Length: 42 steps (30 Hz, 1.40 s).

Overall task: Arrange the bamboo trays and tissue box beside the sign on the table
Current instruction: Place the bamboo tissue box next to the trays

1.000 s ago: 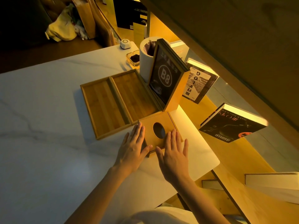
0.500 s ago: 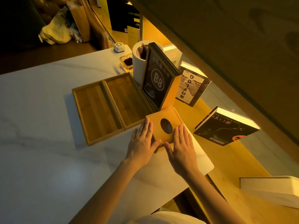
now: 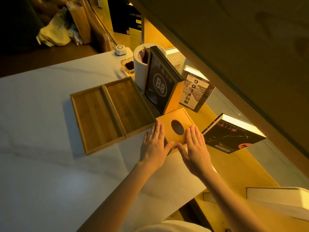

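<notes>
Centre of the frame: we see the square bamboo tissue box with an oval opening in its lid [image 3: 175, 127] lying on the white marble-patterned table [image 3: 50, 164], its far corner just beside the foot of the upright black "B8" sign in a wooden frame [image 3: 159, 86]. The left hand [image 3: 154, 146] lies flat, fingers together, against the box's left edge; the right hand [image 3: 194, 148] lies flat, fingers slightly spread, over its near right corner. Neither grips the box. Left of centre, the two shallow rectangular bamboo trays [image 3: 110, 113] lie side by side, touching, the right one against the sign's base. We judge the main risks as follows: a firm push toward the top of the frame could knock the sign over onto the white cylindrical container [image 3: 142, 69] behind it; a push rightward could slide the box off the table's nearby right edge; uneven pressure from flat palms could skew it.
</notes>
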Available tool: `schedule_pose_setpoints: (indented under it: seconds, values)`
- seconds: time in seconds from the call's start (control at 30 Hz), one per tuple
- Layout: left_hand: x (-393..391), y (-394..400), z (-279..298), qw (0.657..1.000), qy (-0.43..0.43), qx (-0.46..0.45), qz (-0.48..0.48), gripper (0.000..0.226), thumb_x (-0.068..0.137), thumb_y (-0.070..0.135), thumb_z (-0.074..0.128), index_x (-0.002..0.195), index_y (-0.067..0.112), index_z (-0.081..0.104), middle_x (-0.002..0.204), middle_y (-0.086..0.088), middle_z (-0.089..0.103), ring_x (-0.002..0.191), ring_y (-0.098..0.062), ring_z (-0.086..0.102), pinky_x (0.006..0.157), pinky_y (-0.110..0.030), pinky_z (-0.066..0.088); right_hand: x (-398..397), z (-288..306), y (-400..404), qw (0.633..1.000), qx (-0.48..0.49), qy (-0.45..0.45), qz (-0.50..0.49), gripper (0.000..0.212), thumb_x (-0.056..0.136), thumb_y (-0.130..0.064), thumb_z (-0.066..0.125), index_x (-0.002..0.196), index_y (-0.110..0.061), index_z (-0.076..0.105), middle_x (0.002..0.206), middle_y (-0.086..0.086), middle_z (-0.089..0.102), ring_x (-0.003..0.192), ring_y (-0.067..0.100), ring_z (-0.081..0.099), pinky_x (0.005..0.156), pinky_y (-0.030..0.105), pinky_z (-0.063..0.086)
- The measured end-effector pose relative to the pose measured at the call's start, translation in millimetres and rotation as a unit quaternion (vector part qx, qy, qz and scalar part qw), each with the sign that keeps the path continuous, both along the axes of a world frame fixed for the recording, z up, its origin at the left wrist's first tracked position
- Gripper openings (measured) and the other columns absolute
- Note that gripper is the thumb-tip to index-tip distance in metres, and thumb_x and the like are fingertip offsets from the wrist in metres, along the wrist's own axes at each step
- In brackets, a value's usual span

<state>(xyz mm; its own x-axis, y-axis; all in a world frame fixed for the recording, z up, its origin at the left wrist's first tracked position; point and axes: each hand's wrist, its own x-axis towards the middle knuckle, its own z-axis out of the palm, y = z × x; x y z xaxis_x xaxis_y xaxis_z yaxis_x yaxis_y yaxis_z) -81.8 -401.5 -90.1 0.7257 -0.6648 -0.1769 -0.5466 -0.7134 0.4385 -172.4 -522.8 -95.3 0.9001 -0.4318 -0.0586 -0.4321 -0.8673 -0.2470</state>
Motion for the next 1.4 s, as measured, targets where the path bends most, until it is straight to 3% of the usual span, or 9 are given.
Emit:
schedule_pose_setpoints:
  seconds: [0.43, 0.6, 0.9, 1.03, 1.13, 1.27, 1.33, 1.4]
  values:
    - [-7, -9, -1, 0.999, 0.002, -0.004, 0.031, 0.075, 0.086, 0.054, 0.027, 0.141, 0.016, -0.007, 0.155, -0.006, -0.007, 0.143, -0.023, -0.004, 0.115, -0.041, 0.007, -2, 2, -16, 0.998, 0.052, -0.007, 0.027, 0.087, 0.077, -0.069, 0.006, 0.145, -0.015, 0.005, 0.155, 0.003, 0.002, 0.139, 0.015, -0.011, 0.115, 0.034, -0.001]
    - [-10, -11, 1, 0.999, 0.004, -0.003, 0.035, 0.075, 0.087, 0.054, 0.028, 0.141, 0.015, -0.006, 0.155, -0.007, -0.007, 0.143, -0.024, -0.004, 0.115, -0.042, 0.008, -2, 10, -18, 0.997, 0.077, 0.003, 0.023, 0.078, 0.083, -0.057, 0.024, 0.145, -0.015, 0.006, 0.157, 0.005, 0.004, 0.143, 0.019, -0.006, 0.118, 0.038, 0.003]
    - [-3, -10, 2, 1.0, 0.009, -0.002, 0.022, 0.075, 0.087, 0.053, 0.031, 0.141, 0.016, -0.005, 0.155, -0.006, -0.007, 0.143, -0.024, -0.002, 0.115, -0.042, 0.008, 1, 14, -10, 0.998, 0.06, 0.01, 0.009, 0.079, 0.082, -0.057, 0.024, 0.145, -0.012, 0.006, 0.157, 0.007, 0.005, 0.144, 0.023, -0.002, 0.117, 0.038, 0.005]
    - [0, -7, 5, 0.999, 0.025, -0.013, 0.016, 0.071, 0.088, 0.05, 0.032, 0.142, 0.016, -0.002, 0.156, -0.005, -0.004, 0.143, -0.025, 0.001, 0.115, -0.043, 0.011, 4, 21, -9, 0.997, 0.077, -0.02, 0.004, 0.068, 0.089, -0.041, 0.046, 0.144, -0.012, 0.02, 0.155, 0.007, 0.02, 0.144, 0.025, 0.009, 0.118, 0.044, 0.016]
    - [5, 4, 16, 0.998, 0.029, -0.054, 0.031, 0.06, 0.09, 0.042, 0.036, 0.14, 0.015, 0.018, 0.155, -0.006, 0.015, 0.142, -0.024, 0.014, 0.113, -0.041, 0.023, 12, 32, 1, 0.993, 0.092, -0.066, 0.038, 0.052, 0.089, -0.023, 0.054, 0.137, -0.013, 0.037, 0.144, 0.009, 0.043, 0.137, 0.027, 0.032, 0.111, 0.045, 0.035]
    - [17, 33, 40, 0.989, 0.005, -0.127, 0.08, 0.044, 0.091, 0.032, 0.043, 0.128, 0.008, 0.044, 0.13, -0.013, 0.057, 0.118, -0.028, 0.053, 0.092, -0.034, 0.045, 38, 55, 33, 0.983, 0.122, -0.091, 0.106, 0.032, 0.092, -0.022, 0.049, 0.121, -0.014, 0.056, 0.124, 0.008, 0.062, 0.112, 0.023, 0.058, 0.085, 0.025, 0.047]
    - [28, 53, 58, 0.985, 0.033, -0.151, 0.077, 0.047, 0.09, 0.041, 0.041, 0.121, 0.007, 0.051, 0.116, -0.014, 0.066, 0.107, -0.027, 0.061, 0.084, -0.034, 0.048, 54, 71, 52, 0.977, 0.143, -0.088, 0.131, 0.028, 0.092, -0.024, 0.048, 0.114, -0.014, 0.062, 0.115, 0.006, 0.067, 0.101, 0.02, 0.063, 0.075, 0.02, 0.043]
    - [41, 77, 80, 0.98, 0.055, -0.181, 0.068, 0.071, 0.082, 0.063, 0.029, 0.109, 0.004, 0.059, 0.101, -0.016, 0.069, 0.096, -0.026, 0.064, 0.078, -0.034, 0.047, 70, 94, 72, 0.967, 0.181, -0.081, 0.158, 0.027, 0.093, -0.025, 0.046, 0.108, -0.012, 0.064, 0.106, 0.007, 0.068, 0.094, 0.02, 0.064, 0.072, 0.022, 0.043]
